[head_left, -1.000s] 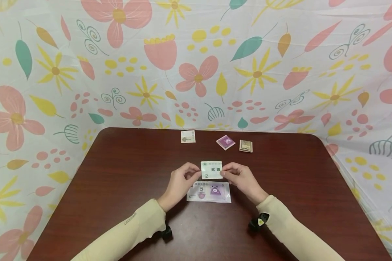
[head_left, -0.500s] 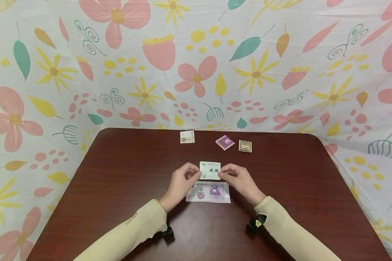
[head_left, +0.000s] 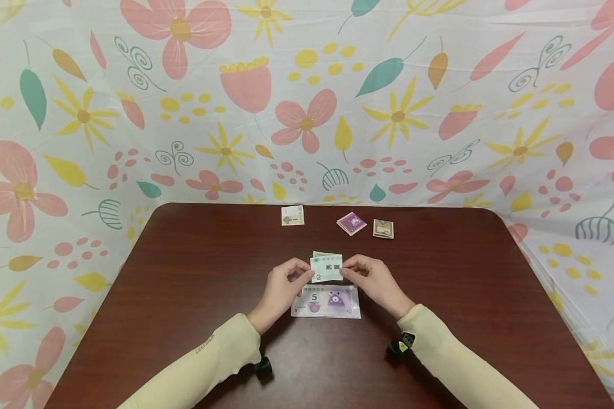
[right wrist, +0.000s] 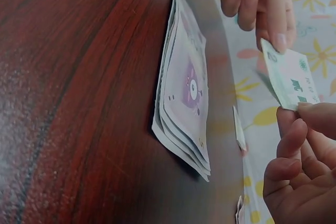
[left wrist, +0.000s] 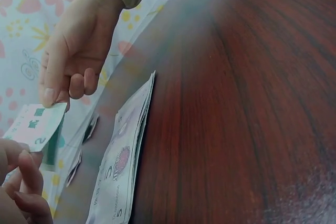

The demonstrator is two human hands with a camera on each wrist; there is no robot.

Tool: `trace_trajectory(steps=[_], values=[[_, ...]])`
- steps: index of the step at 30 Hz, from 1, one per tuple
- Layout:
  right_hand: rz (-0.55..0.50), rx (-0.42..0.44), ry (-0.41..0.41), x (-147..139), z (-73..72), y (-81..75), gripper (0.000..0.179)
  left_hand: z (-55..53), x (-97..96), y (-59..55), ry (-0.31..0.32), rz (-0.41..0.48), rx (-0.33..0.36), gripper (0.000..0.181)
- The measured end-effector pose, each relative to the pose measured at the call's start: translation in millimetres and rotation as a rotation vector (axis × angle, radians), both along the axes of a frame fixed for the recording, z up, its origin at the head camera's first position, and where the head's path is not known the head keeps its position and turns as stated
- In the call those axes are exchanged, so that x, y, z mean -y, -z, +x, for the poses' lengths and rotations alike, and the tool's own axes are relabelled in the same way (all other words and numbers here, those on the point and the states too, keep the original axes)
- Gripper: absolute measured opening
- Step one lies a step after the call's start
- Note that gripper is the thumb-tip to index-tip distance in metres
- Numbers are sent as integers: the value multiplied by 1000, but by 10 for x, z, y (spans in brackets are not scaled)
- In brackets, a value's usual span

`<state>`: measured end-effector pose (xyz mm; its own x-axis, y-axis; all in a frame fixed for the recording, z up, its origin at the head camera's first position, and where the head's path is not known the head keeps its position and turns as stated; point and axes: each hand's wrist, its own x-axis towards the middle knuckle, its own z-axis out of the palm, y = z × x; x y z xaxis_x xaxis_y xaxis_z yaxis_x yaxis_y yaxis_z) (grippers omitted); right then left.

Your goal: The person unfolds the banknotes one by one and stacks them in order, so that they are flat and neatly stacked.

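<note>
A small pale green play banknote (head_left: 326, 269), marked 2, is held up between the two hands in the head view. My left hand (head_left: 285, 292) pinches its left edge between thumb and fingers. The right hand (head_left: 380, 286) pinches the opposite edge the same way. A second layer shows behind its top edge, and in the left wrist view a darker green layer (left wrist: 51, 151) hangs beneath; whether this is a fold or another note, I cannot tell. Just nearer than the hands lies a stack of purple 5 banknotes (head_left: 326, 302), flat on the table.
Along the far side of the dark wooden table (head_left: 194, 255) lie a pale folded note (head_left: 293, 216), a purple folded note (head_left: 351, 223) and a brownish folded note (head_left: 383, 228). A flowered cloth (head_left: 307, 113) hangs behind the table.
The front of the green banknote has dropped slightly, and a layer behind it now shows above its top edge. Both hands keep their pinch. The head view has shifted a little.
</note>
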<state>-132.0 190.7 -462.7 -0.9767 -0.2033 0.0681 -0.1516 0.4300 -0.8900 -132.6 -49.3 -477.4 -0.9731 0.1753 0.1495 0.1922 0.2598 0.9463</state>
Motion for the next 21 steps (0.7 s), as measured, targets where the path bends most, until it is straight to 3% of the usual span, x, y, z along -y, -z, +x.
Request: trace_trajectory(steps=[12, 21], values=[[-38, -61, -16, 16, -52, -5, 20, 4, 0, 23, 1, -22, -2, 4], [82, -130, -96, -36, -82, -70, 23, -19, 7, 32, 23, -20, -11, 4]])
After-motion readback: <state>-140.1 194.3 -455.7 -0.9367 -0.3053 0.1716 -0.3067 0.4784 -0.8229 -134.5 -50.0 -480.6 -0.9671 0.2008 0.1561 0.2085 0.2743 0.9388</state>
